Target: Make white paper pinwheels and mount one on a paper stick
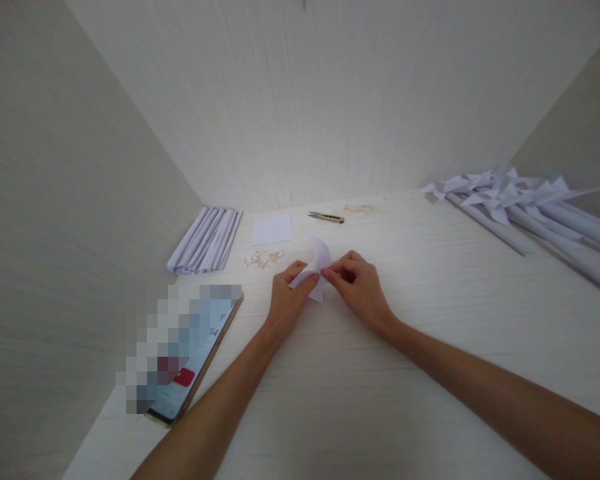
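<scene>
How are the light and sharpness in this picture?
In the head view, light is dim and soft, darker toward the upper corners; a faint shadow lies on the table near the bottom; coarse blocks hide part of the phone; the folded paper shows little detail; the pinwheels look soft.

Phone [199, 360] screen: poss. a "4", partly pixelated; no other txt/nos. legible.

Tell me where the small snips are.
In the head view, the snips lie near the back wall, right of the flat paper sheet and beyond the folded paper in the left hand.
</scene>
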Tool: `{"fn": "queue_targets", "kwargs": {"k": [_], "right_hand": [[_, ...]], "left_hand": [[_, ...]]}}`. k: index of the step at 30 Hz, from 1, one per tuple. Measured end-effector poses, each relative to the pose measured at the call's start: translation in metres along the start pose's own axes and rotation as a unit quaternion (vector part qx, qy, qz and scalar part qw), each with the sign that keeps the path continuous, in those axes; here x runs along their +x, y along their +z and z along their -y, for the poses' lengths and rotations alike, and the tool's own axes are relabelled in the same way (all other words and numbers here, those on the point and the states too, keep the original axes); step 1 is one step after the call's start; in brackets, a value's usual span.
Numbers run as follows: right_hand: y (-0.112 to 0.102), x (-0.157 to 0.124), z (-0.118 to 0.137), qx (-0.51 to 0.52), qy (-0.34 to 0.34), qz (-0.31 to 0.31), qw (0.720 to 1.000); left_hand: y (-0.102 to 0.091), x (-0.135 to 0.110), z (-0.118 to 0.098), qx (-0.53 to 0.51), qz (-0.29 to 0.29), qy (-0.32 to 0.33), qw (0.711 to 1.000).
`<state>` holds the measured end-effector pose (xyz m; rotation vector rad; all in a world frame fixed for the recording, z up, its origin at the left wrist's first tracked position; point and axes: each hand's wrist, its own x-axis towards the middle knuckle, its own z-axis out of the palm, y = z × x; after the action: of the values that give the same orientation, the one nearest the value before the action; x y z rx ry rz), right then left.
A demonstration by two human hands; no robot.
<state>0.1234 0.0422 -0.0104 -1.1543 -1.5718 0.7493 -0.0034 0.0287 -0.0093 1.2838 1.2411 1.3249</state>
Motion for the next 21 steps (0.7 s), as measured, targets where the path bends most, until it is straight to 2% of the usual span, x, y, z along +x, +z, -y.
{"fn": "queue_targets", "kwargs": {"k": [21], "right_hand": [[-0.0006,-0.0003,0.0005,-0.010,-0.003,0.006,1.000]], "left_hand": [[0.0000,0.0003,-0.0003,0.005,0.006,0.005,1.000]]}}
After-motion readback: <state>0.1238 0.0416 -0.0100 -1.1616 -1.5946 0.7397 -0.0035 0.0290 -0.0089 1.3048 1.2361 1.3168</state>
